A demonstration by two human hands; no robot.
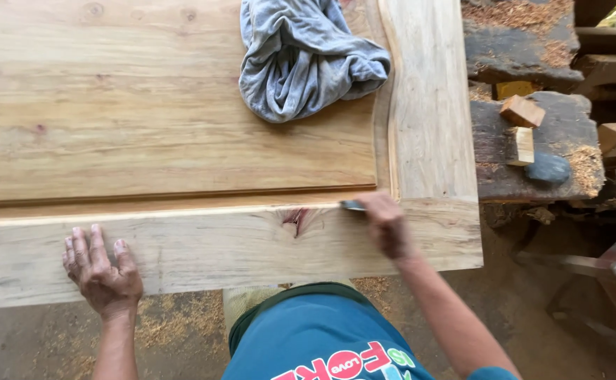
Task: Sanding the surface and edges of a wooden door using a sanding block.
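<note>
Two hands on the big wooden panel [181, 141], which lies flat and fills most of the view. Left hand [103, 271] is flat, palm down, fingers spread on the pale front rail [202, 246], near its front edge; holds nothing. Right hand [387, 224] is closed around a small flat tool [352, 205]; only its dark tip shows past the fingers, pressed to the rail's upper edge just right of the reddish knot [295, 219]. Can't tell what kind of tool it is.

Knot sits about mid-rail, between both hands, closer to the right one. Grey rag [304, 60] lies crumpled on the inner panel, against the right-hand upright rail [427, 105], well apart from both hands.

Right of the panel: dark, rough worktop [568, 127] with sawdust, small wood blocks [521, 111] and a rounded grey stone [548, 169]. Sawdust on the floor [181, 331] under the panel edge. Person wears a blue printed shirt [322, 338].
</note>
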